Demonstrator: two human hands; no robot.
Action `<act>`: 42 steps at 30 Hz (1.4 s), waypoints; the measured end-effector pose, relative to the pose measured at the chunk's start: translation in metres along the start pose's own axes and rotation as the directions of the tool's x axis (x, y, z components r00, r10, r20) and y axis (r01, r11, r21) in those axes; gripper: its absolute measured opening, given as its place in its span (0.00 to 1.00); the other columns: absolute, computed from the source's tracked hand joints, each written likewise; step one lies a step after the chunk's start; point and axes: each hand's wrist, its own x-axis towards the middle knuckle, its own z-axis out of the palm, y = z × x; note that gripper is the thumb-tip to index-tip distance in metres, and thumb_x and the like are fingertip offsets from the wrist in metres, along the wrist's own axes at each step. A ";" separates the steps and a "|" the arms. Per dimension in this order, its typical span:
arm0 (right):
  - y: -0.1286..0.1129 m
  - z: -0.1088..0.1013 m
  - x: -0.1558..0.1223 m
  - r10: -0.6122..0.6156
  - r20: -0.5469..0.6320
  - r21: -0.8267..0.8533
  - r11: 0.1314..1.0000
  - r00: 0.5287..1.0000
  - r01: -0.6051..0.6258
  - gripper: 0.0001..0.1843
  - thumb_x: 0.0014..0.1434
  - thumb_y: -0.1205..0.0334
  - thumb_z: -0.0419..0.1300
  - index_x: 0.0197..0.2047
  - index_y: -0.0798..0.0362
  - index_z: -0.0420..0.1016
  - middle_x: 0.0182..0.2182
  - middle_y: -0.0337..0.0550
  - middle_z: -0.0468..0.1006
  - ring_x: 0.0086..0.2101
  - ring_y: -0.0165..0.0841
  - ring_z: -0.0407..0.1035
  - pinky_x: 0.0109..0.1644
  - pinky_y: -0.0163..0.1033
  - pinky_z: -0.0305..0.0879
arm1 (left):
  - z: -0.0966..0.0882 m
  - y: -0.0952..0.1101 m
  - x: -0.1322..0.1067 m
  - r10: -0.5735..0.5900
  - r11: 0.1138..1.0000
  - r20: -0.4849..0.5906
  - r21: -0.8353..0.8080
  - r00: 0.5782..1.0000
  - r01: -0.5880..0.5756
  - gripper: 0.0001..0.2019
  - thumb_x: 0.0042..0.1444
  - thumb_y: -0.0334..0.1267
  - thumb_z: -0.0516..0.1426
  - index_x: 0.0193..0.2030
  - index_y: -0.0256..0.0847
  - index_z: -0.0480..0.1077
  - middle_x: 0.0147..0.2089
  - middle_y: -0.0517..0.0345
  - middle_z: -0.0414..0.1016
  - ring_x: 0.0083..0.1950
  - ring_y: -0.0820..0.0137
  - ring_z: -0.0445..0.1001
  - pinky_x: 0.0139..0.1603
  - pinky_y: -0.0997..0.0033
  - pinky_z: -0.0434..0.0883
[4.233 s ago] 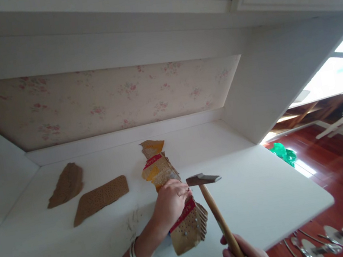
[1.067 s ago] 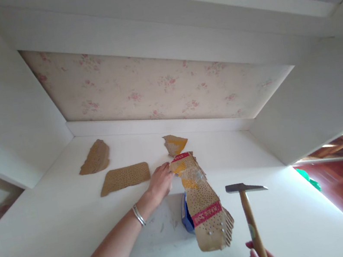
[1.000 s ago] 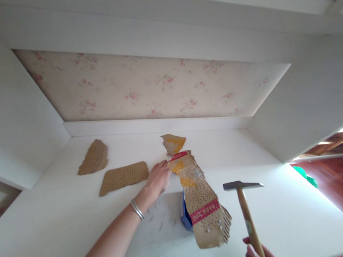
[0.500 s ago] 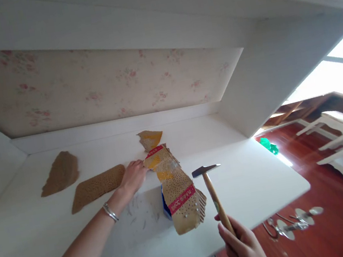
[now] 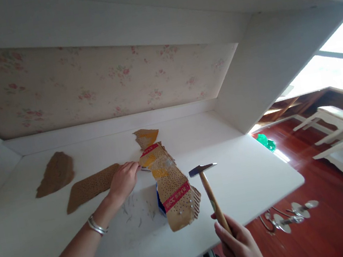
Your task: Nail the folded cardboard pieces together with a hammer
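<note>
My right hand is wrapped round the wooden handle of a hammer, its metal head raised to the right of a punctured cardboard piece. That cardboard has red printed bands, yellow patches, many small holes and a few small white dots near its front end. It lies partly over a blue object, mostly hidden. At the cardboard's left edge is my left hand, fingers bent together; whatever they pinch is too small to make out. Some thin greyish thing shows just beyond those fingertips.
A perforated brown cardboard strip lies left of my left hand, with another brown piece farther left. A torn scrap is at the back. White side panels and a wallpapered back enclose the white tabletop.
My left hand has drawn slightly left from the cardboard's edge, uncovering the thin greyish thing. The hammer stays raised in my right hand. The whole view has shifted a little.
</note>
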 end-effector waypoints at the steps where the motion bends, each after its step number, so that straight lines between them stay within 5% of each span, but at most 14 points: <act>1: 0.002 0.000 0.001 -0.006 0.005 0.001 1.000 1.000 0.006 0.37 0.48 0.36 0.68 0.52 0.53 0.68 0.13 0.21 0.49 0.14 0.20 0.42 0.13 0.25 0.38 | -0.001 -0.001 -0.004 -0.018 1.000 -0.023 -0.017 1.000 0.018 0.14 0.66 0.34 0.48 0.39 0.39 0.75 0.39 0.46 0.79 0.43 0.57 0.77 0.48 0.58 0.71; 10: 0.005 0.001 0.006 0.001 0.015 0.008 1.000 1.000 -0.001 0.39 0.45 0.34 0.70 0.50 0.54 0.70 0.12 0.21 0.49 0.13 0.19 0.43 0.13 0.24 0.37 | -0.014 -0.009 -0.042 -0.189 0.972 -0.190 -0.175 0.963 0.157 0.17 0.68 0.40 0.46 0.49 0.38 0.73 0.44 0.48 0.78 0.42 0.63 0.78 0.46 0.66 0.73; 13: 0.003 0.003 0.006 0.019 0.017 0.003 1.000 1.000 -0.019 0.41 0.44 0.33 0.70 0.51 0.53 0.70 0.12 0.21 0.49 0.13 0.19 0.42 0.13 0.24 0.38 | -0.021 0.001 -0.054 -0.265 0.919 -0.178 -0.343 0.948 0.193 0.17 0.68 0.44 0.48 0.47 0.40 0.76 0.43 0.50 0.78 0.39 0.66 0.78 0.44 0.69 0.73; 17: -0.001 0.006 0.010 0.001 0.025 -0.015 1.000 1.000 0.000 0.42 0.44 0.32 0.69 0.51 0.54 0.69 0.11 0.21 0.51 0.13 0.19 0.43 0.12 0.23 0.38 | -0.029 0.027 -0.065 -0.425 0.719 -0.040 -0.622 0.905 0.310 0.16 0.63 0.50 0.54 0.41 0.42 0.77 0.42 0.53 0.80 0.41 0.66 0.78 0.44 0.70 0.73; 22: -0.013 0.011 0.016 -0.014 0.028 -0.017 1.000 1.000 0.014 0.41 0.45 0.33 0.69 0.51 0.54 0.68 0.11 0.20 0.51 0.13 0.19 0.41 0.12 0.23 0.40 | -0.042 0.059 -0.062 -0.569 0.349 0.152 -0.845 0.808 0.405 0.17 0.59 0.53 0.58 0.40 0.40 0.74 0.38 0.54 0.80 0.37 0.67 0.77 0.41 0.71 0.73; 26: -0.022 0.014 0.021 -0.045 -0.024 0.021 0.999 0.999 0.045 0.37 0.44 0.35 0.71 0.48 0.51 0.69 0.14 0.21 0.54 0.13 0.18 0.43 0.12 0.22 0.41 | -0.046 0.073 -0.055 -0.570 0.227 0.218 -0.885 0.792 0.407 0.19 0.59 0.55 0.58 0.35 0.37 0.75 0.31 0.55 0.77 0.33 0.68 0.73 0.35 0.73 0.69; 29: -0.025 0.017 0.026 -0.101 -0.006 -0.048 0.994 0.995 0.101 0.34 0.49 0.33 0.67 0.45 0.54 0.69 0.11 0.21 0.54 0.11 0.19 0.43 0.11 0.23 0.42 | -0.045 0.082 -0.051 -0.552 0.217 0.237 -0.884 0.799 0.413 0.20 0.60 0.55 0.57 0.42 0.38 0.76 0.41 0.51 0.80 0.38 0.66 0.75 0.40 0.70 0.71; 33: -0.032 0.025 0.034 -0.166 -0.013 -0.133 0.978 0.986 0.163 0.38 0.53 0.30 0.61 0.50 0.56 0.68 0.09 0.22 0.56 0.09 0.21 0.45 0.09 0.25 0.47 | -0.043 0.095 -0.053 -0.461 0.283 0.214 -0.885 0.861 0.371 0.18 0.65 0.53 0.52 0.46 0.41 0.74 0.55 0.48 0.77 0.52 0.62 0.76 0.54 0.65 0.71; 42: -0.048 0.043 0.037 -0.202 0.029 -0.224 0.953 0.979 0.204 0.33 0.54 0.33 0.62 0.47 0.55 0.69 0.13 0.25 0.59 0.11 0.23 0.52 0.10 0.26 0.52 | -0.046 0.125 -0.087 -0.398 0.393 0.272 -0.812 0.876 0.431 0.16 0.68 0.50 0.49 0.51 0.46 0.72 0.59 0.47 0.75 0.59 0.61 0.74 0.60 0.61 0.71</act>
